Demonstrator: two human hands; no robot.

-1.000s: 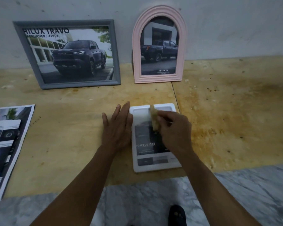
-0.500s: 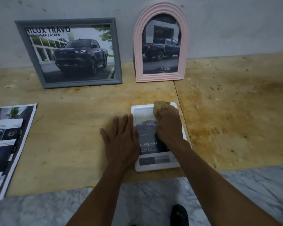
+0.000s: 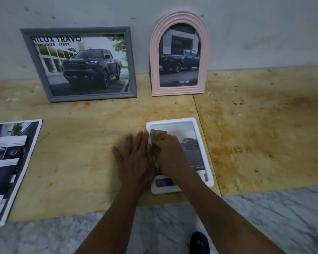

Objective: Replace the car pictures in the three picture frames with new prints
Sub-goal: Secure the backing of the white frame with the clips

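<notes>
A white picture frame (image 3: 203, 136) lies flat on the wooden board, a car print under its glass. My left hand (image 3: 134, 160) lies flat on the board with straight fingers, its edge against the frame's left side. My right hand (image 3: 170, 156) grips a tan cloth (image 3: 157, 134) and presses it on the glass at the frame's upper left. A grey frame (image 3: 77, 63) with a dark pickup print and a pink arched frame (image 3: 179, 54) with another pickup print lean against the wall behind.
Loose car prints (image 3: 6, 167) lie at the board's left edge. The plywood board (image 3: 264, 129) rests on a marble floor (image 3: 283, 217). A grey wall (image 3: 264, 30) stands at the back. A foot in a dark sandal (image 3: 199, 242) shows at the bottom.
My right hand has slid the cloth across the glass from the frame's top middle to its upper left corner. My left hand has stayed beside the frame.
</notes>
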